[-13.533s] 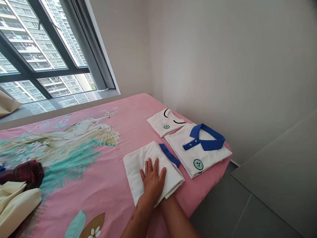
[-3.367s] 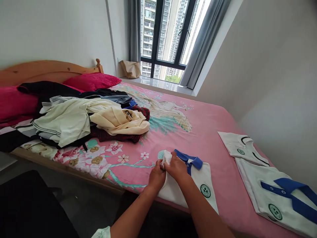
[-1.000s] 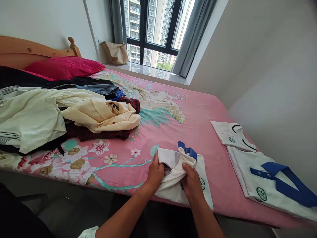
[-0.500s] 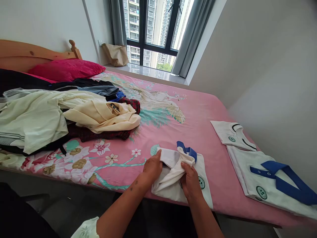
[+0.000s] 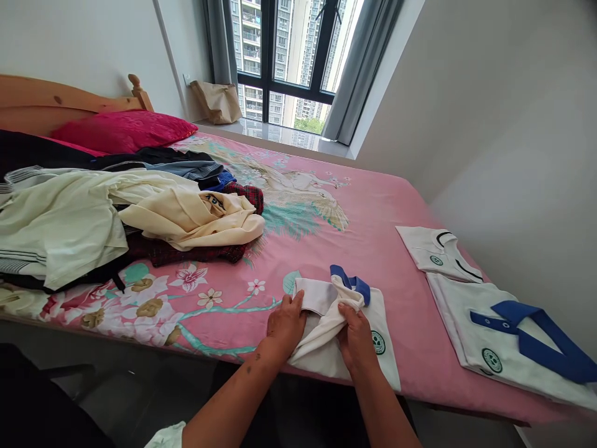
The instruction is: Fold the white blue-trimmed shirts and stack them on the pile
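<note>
A white polo shirt (image 5: pixel 386 330) with a blue collar and a round green badge lies partly folded at the bed's near edge. My right hand (image 5: pixel 358 341) pinches a bunched fold of its white cloth just below the collar. At the shirt's left side, my left hand (image 5: pixel 286 325) has its fingers closed on the edge of the fabric; the fingertips are partly hidden. Some of the cloth between my hands is lifted and creased.
Folded white shirts (image 5: pixel 466 336) with green badges lie at the bed's right side. A heap of loose clothes (image 5: pixel 153 211) covers the left, before a red pillow (image 5: pixel 125 130). The pink bedsheet (image 5: pixel 373 218) spreads between. A paper bag (image 5: pixel 218 102) stands on the windowsill.
My left hand has slid slightly down along the shirt's left edge. The right hand keeps its pinch on the cloth and has barely moved.
</note>
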Demonstrator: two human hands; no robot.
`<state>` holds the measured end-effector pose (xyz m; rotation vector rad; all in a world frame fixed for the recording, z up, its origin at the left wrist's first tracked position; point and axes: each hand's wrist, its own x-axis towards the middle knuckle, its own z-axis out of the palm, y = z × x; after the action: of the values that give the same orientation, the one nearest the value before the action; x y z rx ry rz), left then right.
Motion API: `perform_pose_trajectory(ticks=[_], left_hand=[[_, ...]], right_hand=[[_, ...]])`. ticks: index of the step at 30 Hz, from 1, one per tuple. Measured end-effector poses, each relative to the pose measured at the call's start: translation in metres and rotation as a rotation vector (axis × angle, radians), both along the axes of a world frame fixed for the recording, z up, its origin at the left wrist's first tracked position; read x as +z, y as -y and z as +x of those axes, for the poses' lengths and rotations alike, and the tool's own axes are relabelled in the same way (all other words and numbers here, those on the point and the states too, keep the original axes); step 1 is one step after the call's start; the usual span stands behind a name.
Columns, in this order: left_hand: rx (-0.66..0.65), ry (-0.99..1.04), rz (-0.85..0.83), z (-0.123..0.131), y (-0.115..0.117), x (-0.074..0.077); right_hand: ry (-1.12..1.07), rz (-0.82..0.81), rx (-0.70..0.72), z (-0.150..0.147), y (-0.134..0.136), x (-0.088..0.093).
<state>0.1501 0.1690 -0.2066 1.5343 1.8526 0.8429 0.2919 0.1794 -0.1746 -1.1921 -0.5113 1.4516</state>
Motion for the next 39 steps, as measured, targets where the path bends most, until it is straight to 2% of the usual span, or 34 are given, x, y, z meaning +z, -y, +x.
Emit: perform_pose_trajectory(ticks=[2, 3, 6, 8, 12, 15, 19, 21, 24, 26, 29, 31, 33, 36, 39], left_hand=[[-0.076, -0.280, 0.115, -0.005, 0.003, -0.007], [-0.108, -0.356, 0.171, -0.006, 0.004, -0.012], [-0.168, -0.443, 0.330, -0.008, 0.005, -0.023], [-0.241, -0.441, 0.401, -0.009, 0.003, -0.023], [-0.396, -0.408, 0.419, -0.012, -0.006, -0.008], [-0.390, -0.398, 0.355, -0.012, -0.007, -0.001], [-0.363, -0.351, 0.365, -0.012, -0.003, -0.004], [-0.365, -0.278, 0.369, -0.012, -0.002, -0.006], [-0.435, -0.075, 0.297, -0.014, 0.000, -0.007], [-0.344, 0.181, 0.190, -0.016, 0.002, -0.006], [-0.075, 0.518, 0.020, -0.020, 0.003, -0.007], [-0.004, 0.600, -0.045, -0.022, 0.001, -0.007], [0.006, 0.633, -0.078, -0.024, -0.005, -0.007], [0.029, 0.680, -0.109, -0.025, -0.016, -0.003], [0.037, 0.710, -0.118, -0.024, -0.028, 0.000]], right_hand=[[-0.006, -0.002, 0.001, -0.002, 0.000, 0.001], [-0.006, -0.003, 0.003, -0.002, 0.000, 0.002], [0.016, -0.006, 0.014, -0.005, 0.001, 0.004], [0.028, -0.005, 0.013, -0.006, 0.001, 0.005], [0.026, 0.021, 0.009, -0.006, -0.001, 0.003], [0.030, 0.019, 0.009, -0.007, -0.001, 0.003], [0.020, 0.014, 0.027, -0.007, 0.000, 0.005], [0.024, 0.013, 0.036, -0.008, -0.001, 0.005], [0.040, 0.020, 0.029, -0.009, -0.002, 0.005], [0.059, 0.037, 0.040, -0.011, -0.004, 0.006], [0.130, 0.041, 0.192, -0.020, -0.004, 0.009], [0.194, 0.046, 0.317, -0.025, -0.004, 0.011], [0.265, 0.073, 0.360, -0.023, -0.003, 0.012], [0.385, 0.103, 0.274, -0.002, -0.001, 0.009], [0.517, 0.122, 0.079, 0.040, -0.001, 0.000]])
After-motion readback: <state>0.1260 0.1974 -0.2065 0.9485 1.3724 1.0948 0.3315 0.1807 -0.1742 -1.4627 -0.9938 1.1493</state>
